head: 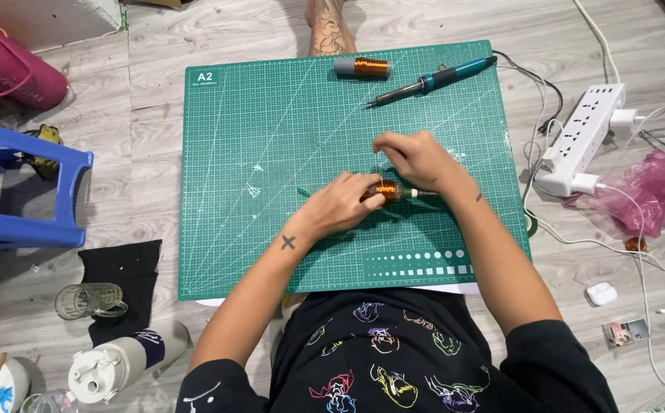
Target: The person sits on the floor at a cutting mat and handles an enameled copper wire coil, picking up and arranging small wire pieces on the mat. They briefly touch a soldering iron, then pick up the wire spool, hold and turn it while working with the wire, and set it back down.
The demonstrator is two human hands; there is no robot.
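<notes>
A small coil of copper wire (384, 189) is held near the middle of the green cutting mat (271, 153), which is laid on the wooden floor (149, 138). The coil is shiny orange-brown, wound on a short core; a pale stub is seen sticking out at its right end. Only part of the winding is visible, the rest is covered by fingers.

The left hand (341, 205) is closed around the coil from the near-left side. The right hand (415, 157) is placed just beyond it, fingers pinched together above the coil; whether a wire strand is pinched there cannot be told, too thin to resolve.

At the far edge of the mat a second copper wire spool (363, 68) with a grey end is laid, and to its right a teal-handled soldering iron (432, 81). Its cord is run off the mat to the right, toward a white power strip (581, 139).

A blue plastic stool (22, 191) at left is cut off by the frame edge. A pink bag (657, 191) is seen at right; its contents are not discernible.
</notes>
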